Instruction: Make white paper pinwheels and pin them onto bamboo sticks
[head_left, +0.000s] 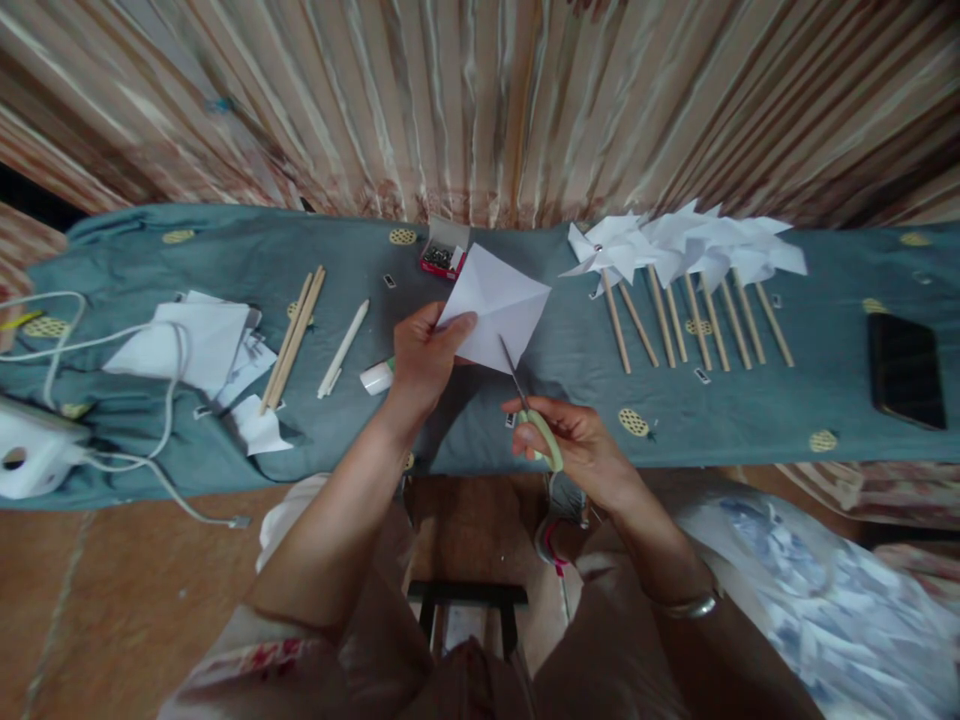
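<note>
My left hand (424, 352) grips a creased square of white paper (499, 300) by its left corner, thumb on top. Fold lines cross the middle of the sheet. In my right hand (577, 440) is a pair of scissors (541, 438) with pale green handles. Their blades reach the paper's lower edge; whether they have cut into it I cannot tell. Behind the sheet sits a small red box of metal pins (442, 258) with its lid up. A white tube or bottle (377, 377) lies beside my left wrist, partly hidden.
White paper pinwheels (682, 250) on wooden sticks lie in a row at the right, with a dark phone (906, 370) beyond. To the left are loose wooden sticks (296, 335), a white pen (343, 350), paper sheets (199, 345) and a white cabled device (37, 450).
</note>
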